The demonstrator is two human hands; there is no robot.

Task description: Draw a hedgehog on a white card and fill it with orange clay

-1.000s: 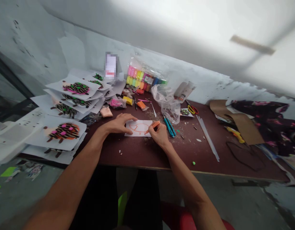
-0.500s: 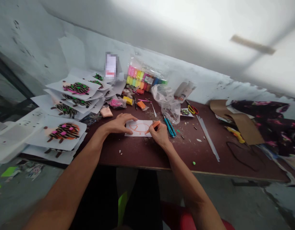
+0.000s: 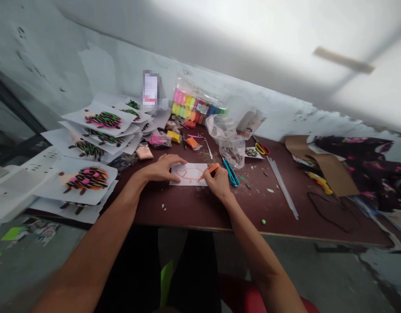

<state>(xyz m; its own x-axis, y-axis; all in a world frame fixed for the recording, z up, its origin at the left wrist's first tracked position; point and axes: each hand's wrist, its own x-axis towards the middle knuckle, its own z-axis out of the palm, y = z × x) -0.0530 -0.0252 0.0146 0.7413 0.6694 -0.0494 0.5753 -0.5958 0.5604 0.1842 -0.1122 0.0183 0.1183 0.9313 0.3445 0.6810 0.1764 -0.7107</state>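
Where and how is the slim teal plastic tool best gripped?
Probably pinch the teal tool across its near half, from above: it lies flat and narrow, its far end beside the crumpled clear plastic bag, the right hand just left.

Your right hand (image 3: pixel 219 182) covers the right end of the small white sheet (image 3: pixel 193 166) and the middle of the orange drawing tool (image 3: pixel 213 167); your left hand (image 3: pixel 161 168) hides part of its left end. Pixelation obscures the upright panel (image 3: pixel 151 90) at the surface's (image 3: pixel 187 211) back edge. Overlap conceals much of the lower stacked pictures (image 3: pixel 88 150). Lettering on the clay pack's label (image 3: pixel 202 108) is too small to read. The floral cloth (image 3: pixel 376 169) is cropped at the view's right edge, the white casing (image 3: pixel 8 191) at its left.
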